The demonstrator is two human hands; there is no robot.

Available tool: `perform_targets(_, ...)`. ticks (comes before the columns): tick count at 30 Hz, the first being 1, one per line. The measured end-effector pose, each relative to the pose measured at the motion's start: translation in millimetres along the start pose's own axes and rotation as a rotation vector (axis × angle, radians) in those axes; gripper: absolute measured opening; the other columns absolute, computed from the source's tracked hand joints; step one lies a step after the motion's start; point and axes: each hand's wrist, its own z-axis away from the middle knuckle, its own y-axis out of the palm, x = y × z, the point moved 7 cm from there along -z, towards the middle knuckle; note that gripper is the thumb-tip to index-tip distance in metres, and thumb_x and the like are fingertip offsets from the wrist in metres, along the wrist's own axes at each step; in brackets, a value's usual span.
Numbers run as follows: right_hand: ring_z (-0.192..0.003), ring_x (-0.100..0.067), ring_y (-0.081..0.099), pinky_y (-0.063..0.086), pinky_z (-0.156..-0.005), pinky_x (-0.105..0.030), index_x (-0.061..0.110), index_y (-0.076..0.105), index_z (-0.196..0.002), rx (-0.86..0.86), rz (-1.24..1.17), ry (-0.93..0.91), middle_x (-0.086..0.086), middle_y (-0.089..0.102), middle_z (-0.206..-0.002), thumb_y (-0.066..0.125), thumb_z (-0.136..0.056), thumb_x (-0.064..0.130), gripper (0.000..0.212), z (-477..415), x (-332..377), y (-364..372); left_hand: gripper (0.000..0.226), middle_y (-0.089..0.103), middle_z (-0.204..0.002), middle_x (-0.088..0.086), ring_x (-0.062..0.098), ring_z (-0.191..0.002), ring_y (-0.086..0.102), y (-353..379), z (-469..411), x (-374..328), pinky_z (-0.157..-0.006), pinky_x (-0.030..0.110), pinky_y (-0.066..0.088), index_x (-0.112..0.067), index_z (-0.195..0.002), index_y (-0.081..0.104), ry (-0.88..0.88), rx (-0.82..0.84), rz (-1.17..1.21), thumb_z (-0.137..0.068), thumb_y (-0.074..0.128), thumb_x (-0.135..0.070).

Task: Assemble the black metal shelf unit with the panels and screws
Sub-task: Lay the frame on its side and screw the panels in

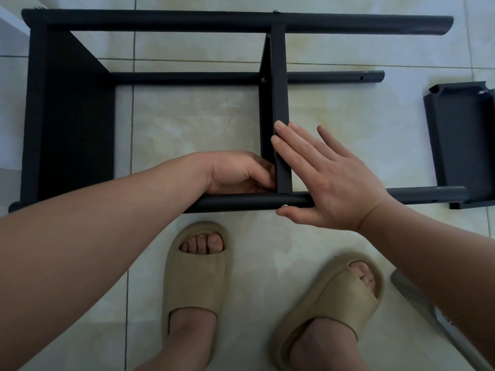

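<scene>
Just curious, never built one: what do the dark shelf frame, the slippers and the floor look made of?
Shelf frame: probably matte-painted metal; round tubes, thin flat panels, a faint sheen. Slippers: soft-looking beige foam or rubber, thick and seamless. Floor: glossy pale tiles with grout lines, likely ceramic.

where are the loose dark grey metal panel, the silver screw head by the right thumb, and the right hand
loose dark grey metal panel [460, 135], head view, its flat face
silver screw head [285, 206], head view, its top
right hand [329, 180], head view, its back
</scene>
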Motion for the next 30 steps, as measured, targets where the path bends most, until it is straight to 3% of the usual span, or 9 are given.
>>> perform_targets(4,-0.155,-0.027,0.02,0.024,-0.122,-0.056,0.004,0.028,-0.158,-0.006,-0.002,-0.001,-0.011,0.019,-0.167,0.044,-0.09,0.071,0.097,-0.3,-0.1,-0.2,0.018,0.065,-0.09,0.012,0.019,-0.079,0.063,-2.1,-0.7,3.8,-0.075,0.028,0.049,-0.003,-0.095,0.065,-0.029,-0.011,-0.088,-0.095,0.048,-0.005)
perform_targets(9,-0.155,-0.027,0.02,0.024,-0.122,-0.056,0.003,0.028,-0.158,-0.008,0.0,-0.001,-0.011,0.019,-0.167,0.044,-0.09,0.071,0.097,-0.4,0.0,0.7,0.015,0.068,-0.075,0.009,0.015,-0.065,0.067,-4.8,-1.4,1.9,-0.059,0.021,0.051,0.001,-0.093,0.062,0.007,-0.067,-0.108,-0.096,0.048,0.006)
perform_targets(15,-0.154,-0.028,0.021,0.025,-0.121,-0.057,0.003,0.028,-0.158,-0.012,0.001,-0.004,-0.011,0.02,-0.167,0.045,-0.09,0.071,0.097,-0.4,-0.3,0.2,0.028,0.067,-0.067,0.006,0.014,-0.059,0.066,-3.3,0.0,-2.2,-0.057,0.021,0.051,-0.003,-0.082,0.064,0.033,-0.032,-0.033,-0.092,0.043,0.014)
perform_targets(20,-0.155,-0.027,0.02,0.024,-0.122,-0.056,0.004,0.027,-0.158,-0.011,0.005,-0.002,-0.011,0.019,-0.167,0.044,-0.09,0.071,0.097,-0.2,-0.2,0.6,0.019,0.069,-0.078,0.007,0.014,-0.07,0.068,-1.3,-0.7,1.0,-0.064,0.023,0.053,-0.001,-0.091,0.065,0.011,-0.012,-0.062,-0.094,0.046,0.002)
perform_targets(30,-0.154,-0.028,0.02,0.025,-0.121,-0.057,0.003,0.028,-0.158,-0.003,0.005,-0.001,-0.011,0.019,-0.167,0.045,-0.09,0.071,0.097,-0.2,-0.1,-0.1,0.021,0.067,-0.068,0.008,0.014,-0.059,0.066,-6.2,-0.5,0.0,-0.055,0.021,0.051,0.0,-0.086,0.064,0.02,-0.071,-0.066,-0.094,0.048,0.011)
